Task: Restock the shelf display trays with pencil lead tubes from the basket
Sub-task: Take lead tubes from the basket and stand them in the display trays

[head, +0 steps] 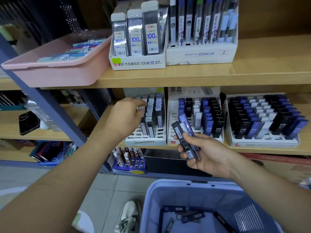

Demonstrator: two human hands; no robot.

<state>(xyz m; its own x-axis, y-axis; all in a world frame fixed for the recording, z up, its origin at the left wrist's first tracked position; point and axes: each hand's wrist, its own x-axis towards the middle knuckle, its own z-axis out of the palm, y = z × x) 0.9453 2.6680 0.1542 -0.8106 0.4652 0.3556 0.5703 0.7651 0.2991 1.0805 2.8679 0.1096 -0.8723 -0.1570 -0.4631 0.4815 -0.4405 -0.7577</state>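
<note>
Your right hand [204, 155] is clamped on a fan of lead tubes [186, 135], long axes pointing up-left toward the middle tray [195, 140]; your left hand [126, 116], fingers loosely apart, reaches the left tray [144, 142]; more lie in the basket [168, 190].

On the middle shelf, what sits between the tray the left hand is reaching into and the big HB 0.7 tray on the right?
In the head view, the HB 0.5 tray sits between the left tray and the HB 0.7 tray.

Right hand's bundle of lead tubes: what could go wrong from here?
The right hand holds several tubes fanned loosely in its fingers above the basket; one could slip out. The left hand is blurred at the left tray, so it might knock over tubes standing there.
</note>
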